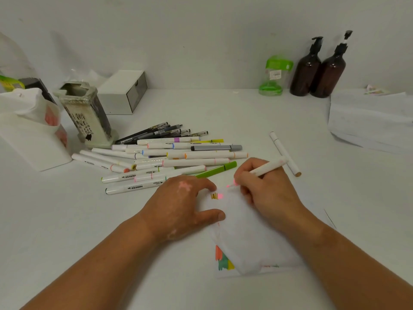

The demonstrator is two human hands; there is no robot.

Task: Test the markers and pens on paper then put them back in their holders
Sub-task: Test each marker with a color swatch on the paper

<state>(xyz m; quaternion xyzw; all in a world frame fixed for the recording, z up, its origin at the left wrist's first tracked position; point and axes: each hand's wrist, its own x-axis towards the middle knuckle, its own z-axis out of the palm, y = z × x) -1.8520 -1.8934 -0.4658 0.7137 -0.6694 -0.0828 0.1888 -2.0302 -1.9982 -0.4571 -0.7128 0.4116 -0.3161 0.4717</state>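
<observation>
The right hand [263,189] pinches a pink marker [269,167], tip down at the far edge of the paper [245,238], near a pink smudge (an ochre scribble sits just beside it). The left hand [183,204] lies spread, fingers pressing the paper. Behind, the marker pile [178,156] lies beside the holder [87,115].

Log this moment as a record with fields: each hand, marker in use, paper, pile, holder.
right hand: grips a pink marker, tip down at the paper
left hand: open, rests flat at the paper's left edge
paper: pink and ochre test marks by the tip
pile: markers and pens lying loose beside the holder
holder: stands, no pens seen in it
lone marker: lies apart, right of the pile
</observation>
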